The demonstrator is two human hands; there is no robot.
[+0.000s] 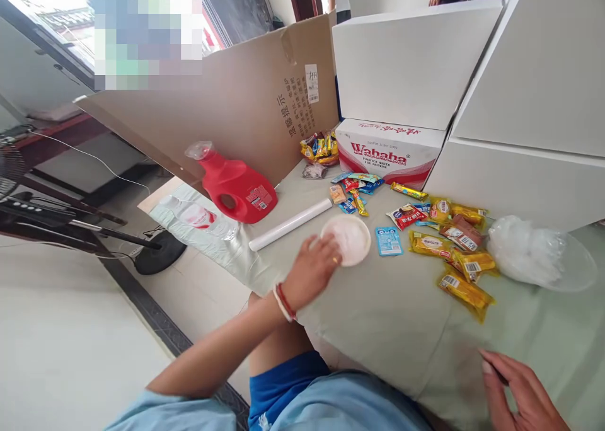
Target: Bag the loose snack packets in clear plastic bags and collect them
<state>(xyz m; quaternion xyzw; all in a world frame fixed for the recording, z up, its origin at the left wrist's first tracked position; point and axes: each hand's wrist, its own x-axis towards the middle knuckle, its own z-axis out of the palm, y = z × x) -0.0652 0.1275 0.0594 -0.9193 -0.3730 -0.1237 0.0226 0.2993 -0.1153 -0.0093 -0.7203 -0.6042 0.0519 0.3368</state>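
Observation:
My left hand (312,272) rests on the pale green tablecloth (401,317) and grips the near rim of a small white plastic bowl (348,237). A red and white bracelet sits on that wrist. My right hand (517,390) lies flat near the table's front edge at the lower right, fingers apart, holding nothing. Several yellow and red snack packets (454,242) are scattered to the right of the bowl, with a light blue packet (388,241) right beside it.
A white roll (290,224) and a red detergent jug (236,188) lie left of the bowl. A Wahaha carton (387,150), white boxes (416,65) and a cardboard sheet (236,103) stand behind. Clear plastic lids (534,251) sit at the right. A fan base (154,251) stands on the floor.

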